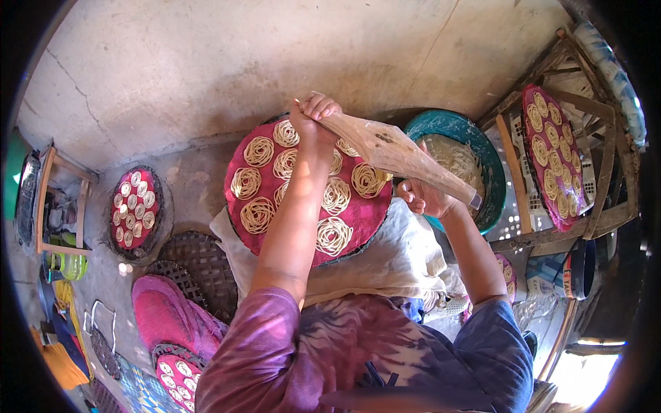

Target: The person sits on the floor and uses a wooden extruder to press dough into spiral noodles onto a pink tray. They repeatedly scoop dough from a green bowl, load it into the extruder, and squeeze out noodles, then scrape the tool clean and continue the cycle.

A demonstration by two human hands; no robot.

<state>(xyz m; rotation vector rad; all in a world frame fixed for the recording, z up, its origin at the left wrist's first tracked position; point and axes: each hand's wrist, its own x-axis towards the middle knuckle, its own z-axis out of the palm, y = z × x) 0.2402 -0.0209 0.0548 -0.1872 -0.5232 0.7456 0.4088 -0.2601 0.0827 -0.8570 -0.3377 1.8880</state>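
My left hand (319,110) is closed around the upper end of a long, rough wooden tool (385,146), wide in the middle and narrowing toward a dark tip at lower right. My right hand (430,198) has its fingers curled under and around the tool's lower half. Under my left forearm lies a round tray covered with red cloth (241,151), set with several coiled rings of pale dough strands (335,235). The tray rests on a cream cloth (406,234) over my lap. Beyond my right hand stands a teal basin (492,168) with pale, wet dough (451,160) in it.
More red-covered trays with coils lean on a wooden frame (606,158) at right and lie on the floor (141,241) at left. Woven trays (213,265) and a pink cloth (165,310) are to my left. A bare wall (206,69) rises ahead.
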